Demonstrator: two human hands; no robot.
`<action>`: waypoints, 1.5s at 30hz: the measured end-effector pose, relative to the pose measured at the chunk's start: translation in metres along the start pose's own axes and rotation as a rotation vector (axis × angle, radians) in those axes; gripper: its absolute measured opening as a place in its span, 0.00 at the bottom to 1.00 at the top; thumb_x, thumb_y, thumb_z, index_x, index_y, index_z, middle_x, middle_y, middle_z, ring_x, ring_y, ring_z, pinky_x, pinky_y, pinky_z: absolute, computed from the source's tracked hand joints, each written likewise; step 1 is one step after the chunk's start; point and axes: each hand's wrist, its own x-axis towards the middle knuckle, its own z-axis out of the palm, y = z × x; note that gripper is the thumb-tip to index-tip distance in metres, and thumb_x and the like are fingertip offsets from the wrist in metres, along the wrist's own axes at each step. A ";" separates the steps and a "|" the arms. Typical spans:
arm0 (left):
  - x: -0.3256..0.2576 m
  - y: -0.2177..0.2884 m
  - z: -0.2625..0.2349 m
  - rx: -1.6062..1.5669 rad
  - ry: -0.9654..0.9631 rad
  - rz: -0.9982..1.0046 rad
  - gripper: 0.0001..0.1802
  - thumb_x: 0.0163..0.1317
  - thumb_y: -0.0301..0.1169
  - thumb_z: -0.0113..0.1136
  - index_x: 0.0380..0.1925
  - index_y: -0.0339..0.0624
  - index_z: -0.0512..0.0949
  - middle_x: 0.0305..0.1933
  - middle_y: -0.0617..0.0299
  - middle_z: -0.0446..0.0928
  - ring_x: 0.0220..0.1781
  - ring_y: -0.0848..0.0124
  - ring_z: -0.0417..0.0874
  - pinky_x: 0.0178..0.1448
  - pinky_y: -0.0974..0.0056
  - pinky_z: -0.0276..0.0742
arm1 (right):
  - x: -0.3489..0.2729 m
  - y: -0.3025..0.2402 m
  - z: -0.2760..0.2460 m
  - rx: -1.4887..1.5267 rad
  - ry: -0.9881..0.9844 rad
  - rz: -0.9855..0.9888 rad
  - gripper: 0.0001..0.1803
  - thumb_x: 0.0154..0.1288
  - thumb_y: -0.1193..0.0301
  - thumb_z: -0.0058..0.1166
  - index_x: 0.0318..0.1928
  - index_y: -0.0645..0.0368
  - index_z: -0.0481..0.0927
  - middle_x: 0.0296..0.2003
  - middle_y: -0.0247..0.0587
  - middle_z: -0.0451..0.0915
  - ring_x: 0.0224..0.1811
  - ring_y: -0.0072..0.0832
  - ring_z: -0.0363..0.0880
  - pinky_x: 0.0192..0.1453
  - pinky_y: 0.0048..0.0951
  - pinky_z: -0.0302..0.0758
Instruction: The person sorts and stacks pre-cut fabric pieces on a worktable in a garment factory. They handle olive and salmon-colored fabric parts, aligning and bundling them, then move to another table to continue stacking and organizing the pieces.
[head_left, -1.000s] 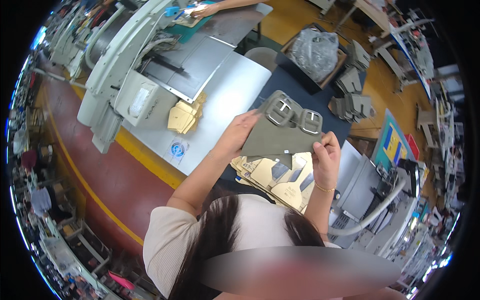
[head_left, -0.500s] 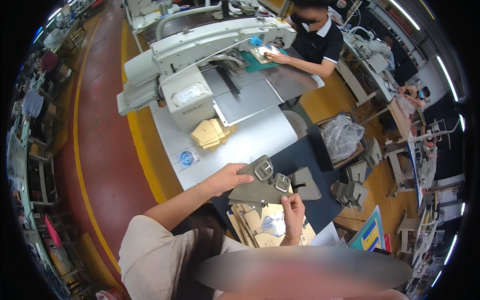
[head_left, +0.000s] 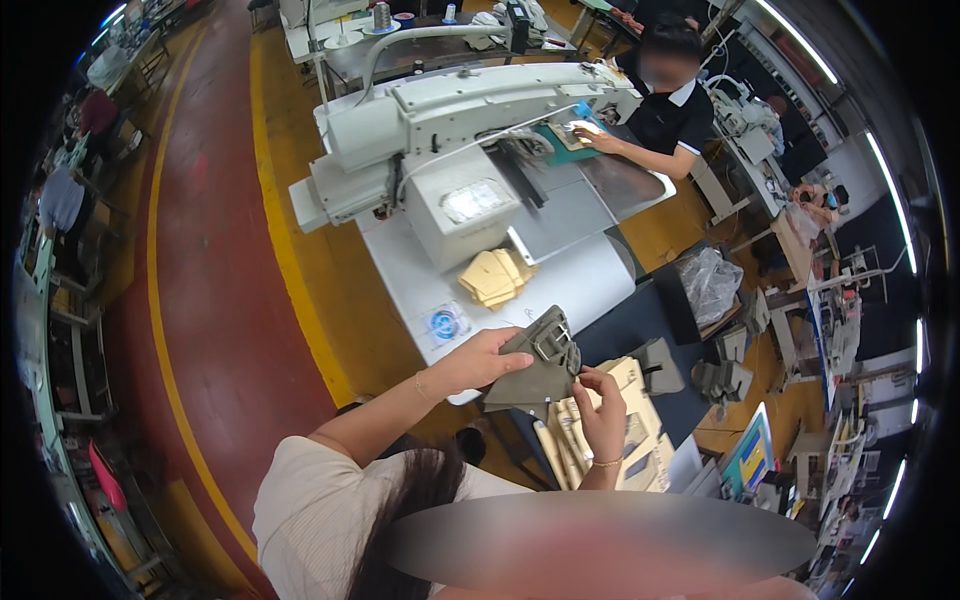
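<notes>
An olive-grey, flat cut piece with metal buckles is held tilted up in front of me, over the table's near edge. My left hand grips its left side, thumb on top and fingers underneath. At its right edge, beside the lower buckle, my right hand pinches with thumb and forefinger. Below and right of the piece lies a stack of cream-coloured cut panels. Another grey cut piece rests on the dark table just beyond that stack.
A large white sewing machine stands ahead on a white table, with cream pieces and a blue-and-clear round item nearby. A co-worker handles work at its far end. More grey pieces and a plastic bag are right.
The held piece has turned, so its buckles now show more edge-on. My right hand has come up to its right edge. The whole view has swung, shifting the machine rightward.
</notes>
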 end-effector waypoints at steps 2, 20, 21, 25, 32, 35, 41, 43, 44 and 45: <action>-0.020 -0.005 -0.034 -0.010 -0.056 0.037 0.20 0.65 0.30 0.57 0.55 0.34 0.71 0.48 0.62 0.78 0.47 0.77 0.77 0.52 0.70 0.74 | -0.014 -0.025 0.037 -0.025 0.044 -0.011 0.11 0.59 0.74 0.59 0.41 0.66 0.77 0.45 0.47 0.80 0.46 0.38 0.79 0.50 0.32 0.74; -0.210 -0.050 0.004 0.388 -0.788 -0.019 0.18 0.63 0.32 0.57 0.50 0.35 0.74 0.40 0.58 0.81 0.41 0.74 0.79 0.47 0.67 0.75 | -0.342 -0.184 0.149 -0.123 0.725 0.328 0.13 0.62 0.72 0.57 0.45 0.65 0.77 0.51 0.49 0.77 0.54 0.42 0.75 0.59 0.35 0.69; -0.225 -0.062 0.022 0.423 -0.869 -0.050 0.19 0.63 0.32 0.57 0.51 0.35 0.73 0.41 0.59 0.80 0.41 0.75 0.78 0.47 0.68 0.75 | -0.374 -0.186 0.156 -0.116 0.739 0.355 0.13 0.62 0.72 0.56 0.45 0.65 0.77 0.51 0.49 0.77 0.54 0.42 0.75 0.59 0.35 0.69; -0.300 -0.130 0.107 0.556 -1.163 -0.184 0.20 0.64 0.35 0.58 0.53 0.35 0.73 0.43 0.63 0.79 0.43 0.77 0.76 0.48 0.69 0.74 | -0.532 -0.189 0.190 -0.106 0.915 0.596 0.14 0.62 0.73 0.56 0.47 0.65 0.76 0.51 0.49 0.76 0.54 0.42 0.75 0.59 0.35 0.69; -0.475 -0.239 0.259 0.538 -1.444 -0.396 0.22 0.64 0.33 0.58 0.56 0.38 0.72 0.45 0.63 0.78 0.45 0.77 0.76 0.49 0.69 0.73 | -0.820 -0.229 0.226 -0.060 1.290 1.030 0.13 0.63 0.72 0.55 0.47 0.65 0.76 0.51 0.49 0.77 0.49 0.36 0.78 0.56 0.32 0.72; -0.507 -0.268 0.312 0.502 -1.459 -0.532 0.22 0.63 0.32 0.59 0.57 0.37 0.72 0.47 0.62 0.78 0.47 0.77 0.76 0.52 0.70 0.73 | -0.885 -0.229 0.219 0.038 1.509 1.043 0.14 0.64 0.70 0.55 0.47 0.66 0.76 0.50 0.50 0.77 0.49 0.37 0.78 0.56 0.33 0.72; -0.534 -0.350 0.434 0.591 -1.437 -0.425 0.23 0.63 0.30 0.59 0.57 0.35 0.70 0.49 0.61 0.77 0.49 0.75 0.77 0.54 0.69 0.73 | -0.968 -0.166 0.167 -0.052 1.348 0.940 0.16 0.63 0.68 0.56 0.49 0.62 0.76 0.49 0.46 0.78 0.48 0.34 0.79 0.53 0.31 0.74; -0.542 -0.380 0.486 0.632 -1.394 -0.363 0.24 0.62 0.30 0.58 0.58 0.35 0.70 0.49 0.60 0.77 0.49 0.74 0.77 0.54 0.68 0.73 | -1.001 -0.140 0.137 -0.008 1.285 0.911 0.16 0.63 0.68 0.56 0.49 0.60 0.76 0.49 0.45 0.77 0.48 0.35 0.79 0.52 0.31 0.74; -0.545 -0.394 0.518 0.639 -1.369 -0.387 0.24 0.62 0.29 0.58 0.58 0.34 0.70 0.49 0.60 0.77 0.49 0.74 0.77 0.54 0.68 0.73 | -1.020 -0.126 0.117 0.008 1.263 0.923 0.16 0.63 0.68 0.56 0.49 0.60 0.76 0.49 0.45 0.77 0.48 0.36 0.79 0.52 0.32 0.74; -0.551 -0.407 0.549 0.630 -1.362 -0.407 0.24 0.62 0.29 0.58 0.58 0.34 0.70 0.49 0.60 0.77 0.49 0.73 0.77 0.54 0.68 0.73 | -1.039 -0.114 0.097 0.041 1.249 0.948 0.16 0.63 0.67 0.56 0.50 0.59 0.76 0.49 0.45 0.77 0.48 0.36 0.79 0.52 0.33 0.74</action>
